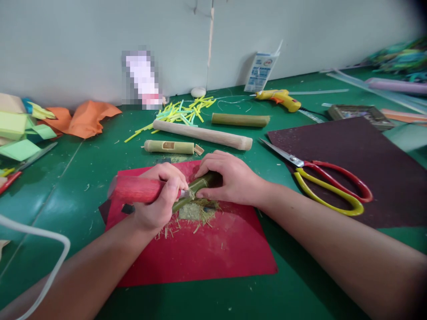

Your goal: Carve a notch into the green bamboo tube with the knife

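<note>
Near the tabletop's (230, 302) front edge, the left hand (160, 195) grips a red-handled tool (140, 189); the right hand (230, 178) clasps green bamboo (202, 182).

Bare left hand (160, 195) curled closed, forearm angled inward; bare right hand (230, 178) arched, fingers bent, forearm slanting in.

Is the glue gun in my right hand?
No, the glue gun lies on the green table; the right hand holds bamboo.
</note>
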`<action>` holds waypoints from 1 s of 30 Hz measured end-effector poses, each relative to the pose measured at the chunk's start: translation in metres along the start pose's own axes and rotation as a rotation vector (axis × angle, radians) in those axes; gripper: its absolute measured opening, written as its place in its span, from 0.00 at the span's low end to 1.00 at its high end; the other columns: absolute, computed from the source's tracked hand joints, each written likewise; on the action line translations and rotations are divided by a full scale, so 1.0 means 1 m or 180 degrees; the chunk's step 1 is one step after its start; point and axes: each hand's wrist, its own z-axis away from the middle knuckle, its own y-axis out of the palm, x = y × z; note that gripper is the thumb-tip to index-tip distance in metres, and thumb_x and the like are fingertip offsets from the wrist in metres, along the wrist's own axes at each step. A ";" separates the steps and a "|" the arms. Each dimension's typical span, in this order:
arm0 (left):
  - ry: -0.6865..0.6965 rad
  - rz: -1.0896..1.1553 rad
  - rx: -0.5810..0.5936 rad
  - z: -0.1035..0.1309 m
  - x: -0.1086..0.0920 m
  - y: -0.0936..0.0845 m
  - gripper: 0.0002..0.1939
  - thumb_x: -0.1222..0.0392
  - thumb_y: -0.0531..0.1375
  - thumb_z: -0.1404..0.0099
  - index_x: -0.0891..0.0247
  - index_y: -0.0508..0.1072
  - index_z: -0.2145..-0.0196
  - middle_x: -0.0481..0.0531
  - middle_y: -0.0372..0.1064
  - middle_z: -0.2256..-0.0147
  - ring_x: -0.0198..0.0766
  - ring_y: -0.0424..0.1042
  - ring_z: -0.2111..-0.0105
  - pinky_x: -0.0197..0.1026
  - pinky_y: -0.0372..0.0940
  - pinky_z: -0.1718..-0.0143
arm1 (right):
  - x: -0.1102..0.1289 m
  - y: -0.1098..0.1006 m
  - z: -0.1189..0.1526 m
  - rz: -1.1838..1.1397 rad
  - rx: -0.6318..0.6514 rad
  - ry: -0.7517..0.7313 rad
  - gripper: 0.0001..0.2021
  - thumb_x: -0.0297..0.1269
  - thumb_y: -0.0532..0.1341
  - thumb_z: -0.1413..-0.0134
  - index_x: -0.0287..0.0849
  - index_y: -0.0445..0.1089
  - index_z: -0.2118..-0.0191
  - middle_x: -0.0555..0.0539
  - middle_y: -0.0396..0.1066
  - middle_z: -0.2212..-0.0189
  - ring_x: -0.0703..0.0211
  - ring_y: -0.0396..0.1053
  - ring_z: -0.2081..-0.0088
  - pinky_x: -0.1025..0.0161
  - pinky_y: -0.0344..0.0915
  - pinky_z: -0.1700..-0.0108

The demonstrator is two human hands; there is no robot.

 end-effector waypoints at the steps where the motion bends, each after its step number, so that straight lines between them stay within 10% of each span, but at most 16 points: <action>1: -0.0006 -0.0003 -0.0019 0.000 0.000 0.000 0.13 0.57 0.57 0.34 0.62 0.69 0.77 0.49 0.68 0.78 0.32 0.67 0.81 0.37 0.64 0.80 | 0.000 0.000 0.000 0.0004 -0.0001 0.0008 0.14 0.43 0.71 0.56 0.41 0.73 0.65 0.47 0.74 0.65 0.55 0.66 0.62 0.58 0.60 0.59; 16: 0.0150 -0.0236 -0.0410 -0.001 0.000 0.002 0.15 0.56 0.57 0.34 0.61 0.65 0.78 0.47 0.63 0.80 0.33 0.65 0.79 0.39 0.62 0.78 | 0.001 0.001 0.000 -0.0014 0.0054 0.0029 0.13 0.43 0.71 0.55 0.42 0.74 0.64 0.47 0.74 0.65 0.55 0.66 0.62 0.58 0.60 0.59; 30: -0.0660 -0.0180 0.0532 -0.004 -0.002 -0.002 0.08 0.53 0.62 0.37 0.59 0.75 0.68 0.51 0.73 0.66 0.35 0.71 0.72 0.39 0.69 0.72 | -0.002 0.002 -0.002 0.0064 0.0032 -0.0042 0.15 0.45 0.70 0.55 0.42 0.69 0.68 0.47 0.72 0.66 0.55 0.65 0.63 0.58 0.58 0.61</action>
